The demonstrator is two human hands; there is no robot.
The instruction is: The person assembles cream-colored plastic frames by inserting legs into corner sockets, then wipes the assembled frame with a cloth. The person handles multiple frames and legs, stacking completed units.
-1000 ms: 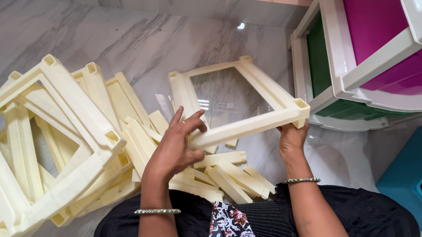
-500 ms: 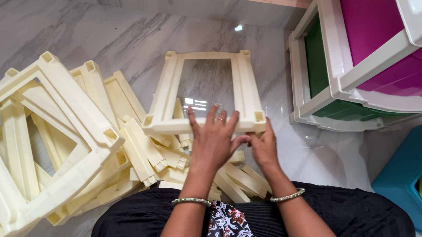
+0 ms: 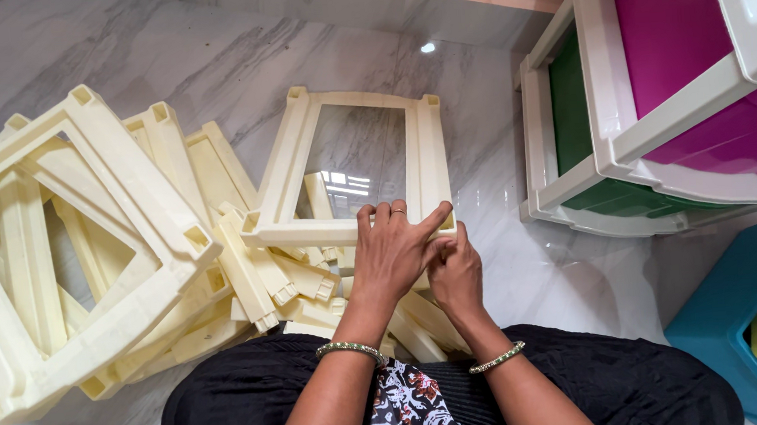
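Note:
A cream plastic rectangular frame (image 3: 279, 162) hangs level over the marble floor in front of me. My left hand (image 3: 392, 249) lies over its near rail, fingers curled on top, close to the near right corner. Just under those fingers, my right hand (image 3: 456, 275) grips the same corner from below. Both wrists wear thin bangles. The frame's near right corner is hidden by my hands.
A heap of similar cream frames (image 3: 142, 202) leans at the left, with loose cream bars (image 3: 258, 274) below the held frame. A white drawer unit (image 3: 596, 91) with magenta and green drawers stands at the right. A blue bin (image 3: 740, 303) is at the lower right.
The frame was turned from a tilted sideways hold to lie lengthwise away from me. My hands came together from its two ends onto the near right corner.

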